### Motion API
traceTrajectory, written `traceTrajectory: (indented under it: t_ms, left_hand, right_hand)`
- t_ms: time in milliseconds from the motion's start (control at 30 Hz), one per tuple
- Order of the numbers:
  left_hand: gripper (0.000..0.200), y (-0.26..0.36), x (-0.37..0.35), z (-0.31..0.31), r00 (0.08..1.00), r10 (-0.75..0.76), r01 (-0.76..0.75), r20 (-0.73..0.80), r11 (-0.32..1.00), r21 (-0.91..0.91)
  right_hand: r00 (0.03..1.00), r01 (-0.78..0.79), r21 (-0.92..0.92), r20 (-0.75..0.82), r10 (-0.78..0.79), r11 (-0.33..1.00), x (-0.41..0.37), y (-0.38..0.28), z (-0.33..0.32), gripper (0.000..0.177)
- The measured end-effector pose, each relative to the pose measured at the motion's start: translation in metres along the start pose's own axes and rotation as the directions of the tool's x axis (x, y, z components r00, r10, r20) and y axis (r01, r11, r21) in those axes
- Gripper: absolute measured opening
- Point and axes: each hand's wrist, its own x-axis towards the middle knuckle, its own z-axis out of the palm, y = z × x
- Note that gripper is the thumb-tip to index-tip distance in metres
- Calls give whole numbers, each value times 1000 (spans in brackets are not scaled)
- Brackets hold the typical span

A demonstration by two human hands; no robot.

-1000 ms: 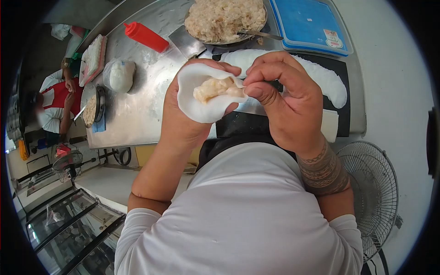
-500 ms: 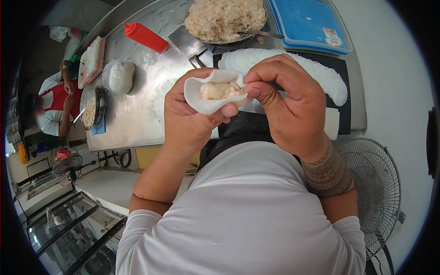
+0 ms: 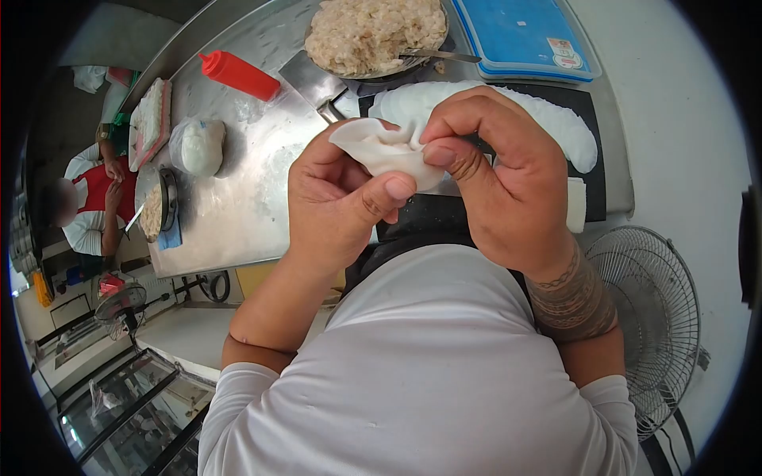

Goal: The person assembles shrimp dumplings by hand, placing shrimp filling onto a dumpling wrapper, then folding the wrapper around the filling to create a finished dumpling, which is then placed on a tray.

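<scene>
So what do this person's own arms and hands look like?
Short white sleeves end near the elbows. The left hand and right hand are bare, with no gloves visible. A dark, banded, patterned tattoo covers much of the right forearm.

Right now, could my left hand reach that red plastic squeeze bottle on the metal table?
Probably not: your left hand is holding the folded white dough wrapper. Otherwise the way seems free, with bare metal table leading to the red bottle.

The left hand point(image 3: 329, 190) cradles a folded white wrapper point(image 3: 389, 161), the right hand point(image 3: 512, 174) pinching its edge, above a metal counter point(image 3: 242, 202) bearing a red bottle point(image 3: 240, 75) and heaped pale mixture point(image 3: 373, 36).
</scene>
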Motion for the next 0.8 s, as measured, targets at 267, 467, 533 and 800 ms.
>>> traceTrajectory:
  t_ms: [267,467,533,800]
  left_hand:
    - [44,4,17,1,993,79,-81,86,997,19]
    - [45,1,17,-14,995,32,-28,99,999,-35]
    - [47,5,20,-16,991,-29,32,128,999,-20]
    - [49,-1,25,-20,993,118,-116,28,991,-65]
  right_hand:
    - [993,-95,48,-71,98,994,5,-2,6,9]
    - [986,-85,31,-144,89,996,6,-1,15,8]
    - [981,-56,68,-180,68,996,9,-2,19,8]
    - [968,-224,37,-104,226,974,11,-6,30,11]
